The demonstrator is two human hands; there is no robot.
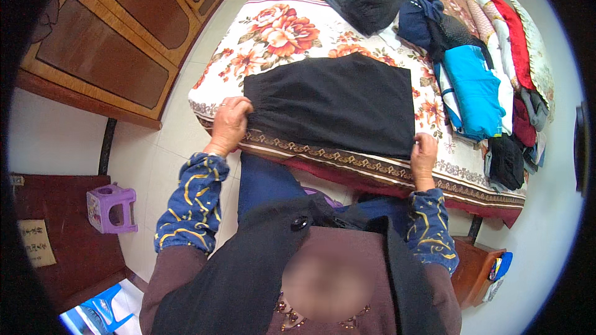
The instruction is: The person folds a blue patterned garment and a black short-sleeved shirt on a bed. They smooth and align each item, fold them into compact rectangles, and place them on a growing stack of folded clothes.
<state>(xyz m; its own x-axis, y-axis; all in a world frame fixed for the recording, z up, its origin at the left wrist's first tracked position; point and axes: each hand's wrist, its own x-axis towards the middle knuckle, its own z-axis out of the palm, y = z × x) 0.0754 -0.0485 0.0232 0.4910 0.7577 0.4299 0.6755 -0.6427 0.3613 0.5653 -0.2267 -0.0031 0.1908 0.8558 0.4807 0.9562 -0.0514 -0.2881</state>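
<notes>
A black cloth garment (330, 102) lies spread flat near the front edge of a bed with a flowered cover (284, 32). Its left side is gathered into small creases, while the right part is smoother. My left hand (230, 118) pinches the garment's left edge, fingers curled over the cloth. At the lower right corner, my right hand (423, 151) holds the fabric between thumb and fingers. Both hands rest close to the patterned border of the cover. Whether the garment is a skirt or folded trousers I cannot tell.
Rumpled dark clothes (368, 0) are heaped at the far side of the bed. A folded bright blue garment (475, 88) tops a clothes pile at the right, beside rolled bedding (512, 37). Wooden cabinets (107, 51) and a purple plastic stool (111, 209) stand left.
</notes>
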